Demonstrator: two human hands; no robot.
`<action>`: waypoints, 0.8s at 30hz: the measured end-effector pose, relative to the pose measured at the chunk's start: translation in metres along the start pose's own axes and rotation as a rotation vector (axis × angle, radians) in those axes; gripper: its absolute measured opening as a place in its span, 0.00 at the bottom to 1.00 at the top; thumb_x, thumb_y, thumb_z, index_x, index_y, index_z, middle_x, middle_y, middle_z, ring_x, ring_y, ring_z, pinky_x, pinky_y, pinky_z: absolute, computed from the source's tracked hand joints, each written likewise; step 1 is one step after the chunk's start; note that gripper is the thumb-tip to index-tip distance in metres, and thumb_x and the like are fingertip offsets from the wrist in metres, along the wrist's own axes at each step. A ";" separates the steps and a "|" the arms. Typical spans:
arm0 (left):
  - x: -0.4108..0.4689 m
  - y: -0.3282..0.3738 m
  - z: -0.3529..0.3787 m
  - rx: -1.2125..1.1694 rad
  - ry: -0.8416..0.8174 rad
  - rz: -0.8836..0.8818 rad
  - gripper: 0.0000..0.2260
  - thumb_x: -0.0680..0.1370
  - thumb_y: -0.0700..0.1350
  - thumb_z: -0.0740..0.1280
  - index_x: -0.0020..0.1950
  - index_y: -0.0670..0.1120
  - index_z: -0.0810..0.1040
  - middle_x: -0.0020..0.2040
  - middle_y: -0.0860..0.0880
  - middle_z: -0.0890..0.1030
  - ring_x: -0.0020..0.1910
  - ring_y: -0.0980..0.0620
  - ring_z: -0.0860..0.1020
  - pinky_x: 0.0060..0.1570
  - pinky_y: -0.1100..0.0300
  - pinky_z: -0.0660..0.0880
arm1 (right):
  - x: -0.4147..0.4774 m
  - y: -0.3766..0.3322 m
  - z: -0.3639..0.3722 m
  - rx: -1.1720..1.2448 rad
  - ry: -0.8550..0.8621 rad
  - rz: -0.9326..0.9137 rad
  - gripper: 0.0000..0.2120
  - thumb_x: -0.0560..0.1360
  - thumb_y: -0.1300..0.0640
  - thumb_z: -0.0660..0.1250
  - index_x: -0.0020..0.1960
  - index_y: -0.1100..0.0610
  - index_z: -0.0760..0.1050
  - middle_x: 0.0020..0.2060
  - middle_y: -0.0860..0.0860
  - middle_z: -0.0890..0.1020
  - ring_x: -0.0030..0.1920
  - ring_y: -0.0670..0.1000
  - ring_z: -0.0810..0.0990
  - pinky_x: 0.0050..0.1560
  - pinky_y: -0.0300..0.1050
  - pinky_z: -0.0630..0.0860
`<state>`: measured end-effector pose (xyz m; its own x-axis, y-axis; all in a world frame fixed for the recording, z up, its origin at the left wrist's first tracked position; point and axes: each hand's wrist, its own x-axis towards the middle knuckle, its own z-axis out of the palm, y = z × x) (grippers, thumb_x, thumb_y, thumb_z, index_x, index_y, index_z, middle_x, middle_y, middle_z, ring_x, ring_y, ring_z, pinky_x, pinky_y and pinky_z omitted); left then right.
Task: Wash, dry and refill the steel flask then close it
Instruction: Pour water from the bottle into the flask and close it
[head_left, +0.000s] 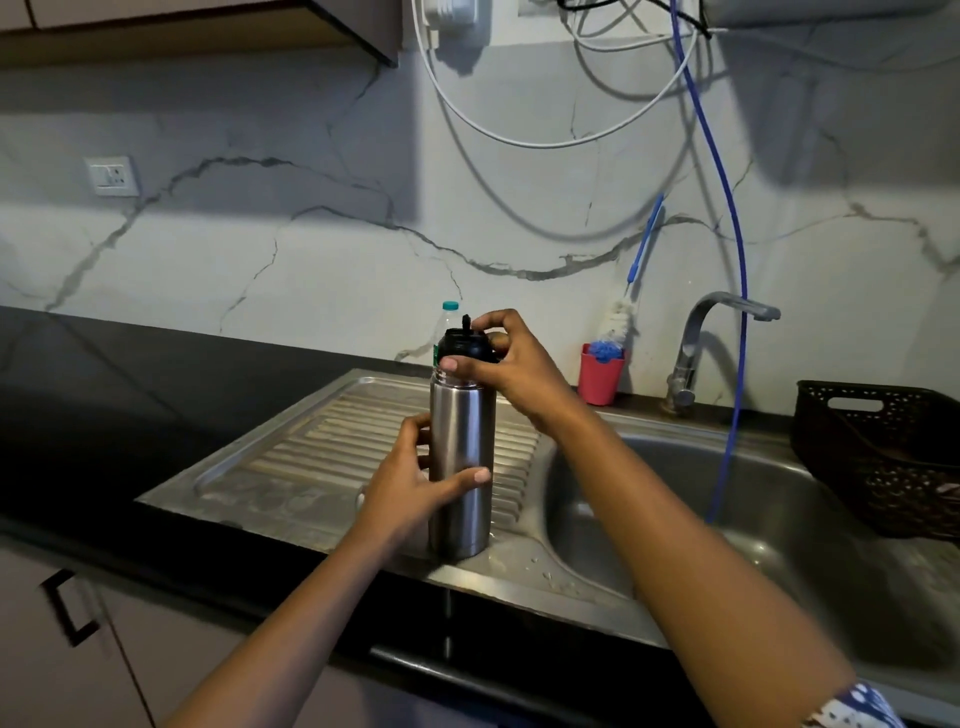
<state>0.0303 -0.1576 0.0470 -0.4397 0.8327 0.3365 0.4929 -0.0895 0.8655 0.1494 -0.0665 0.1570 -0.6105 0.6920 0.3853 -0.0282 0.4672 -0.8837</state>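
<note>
Both hands on steel flask (461, 467), upright on sink drainboard (291, 467): left hand (410, 480) grips body, right hand (511, 364) clamped around black lid (465, 345).

Hands: two, left hand (415, 486) and right hand (514, 358). One flask (462, 441), one lid (466, 347), one plastic bottle (448, 313), one cup (600, 380), one brush (618, 318). One tap (696, 343), one sink (587, 499), one basket (883, 452), one hose (735, 260).
</note>
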 end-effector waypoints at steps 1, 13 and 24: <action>-0.001 -0.002 -0.004 -0.114 -0.066 -0.014 0.48 0.51 0.73 0.74 0.66 0.59 0.63 0.62 0.52 0.76 0.58 0.53 0.77 0.56 0.52 0.76 | 0.001 0.001 -0.007 0.057 -0.076 0.020 0.24 0.66 0.54 0.76 0.58 0.51 0.69 0.52 0.52 0.81 0.53 0.51 0.80 0.56 0.50 0.76; 0.005 -0.006 -0.002 -0.334 -0.180 -0.035 0.44 0.46 0.65 0.80 0.60 0.57 0.73 0.58 0.50 0.81 0.57 0.50 0.79 0.60 0.49 0.75 | -0.023 0.004 -0.009 -0.210 0.036 -0.261 0.20 0.75 0.50 0.67 0.66 0.46 0.69 0.61 0.45 0.75 0.64 0.44 0.72 0.65 0.48 0.71; 0.008 -0.008 -0.004 -0.303 -0.172 -0.024 0.43 0.46 0.65 0.81 0.58 0.59 0.74 0.57 0.51 0.81 0.55 0.51 0.80 0.58 0.50 0.77 | -0.025 0.004 -0.006 -0.319 0.017 -0.325 0.16 0.78 0.53 0.63 0.66 0.48 0.70 0.60 0.49 0.73 0.59 0.46 0.73 0.60 0.42 0.72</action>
<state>0.0199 -0.1526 0.0438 -0.3028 0.9140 0.2700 0.2276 -0.2058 0.9518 0.1692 -0.0790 0.1448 -0.5969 0.4892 0.6359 0.0307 0.8060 -0.5911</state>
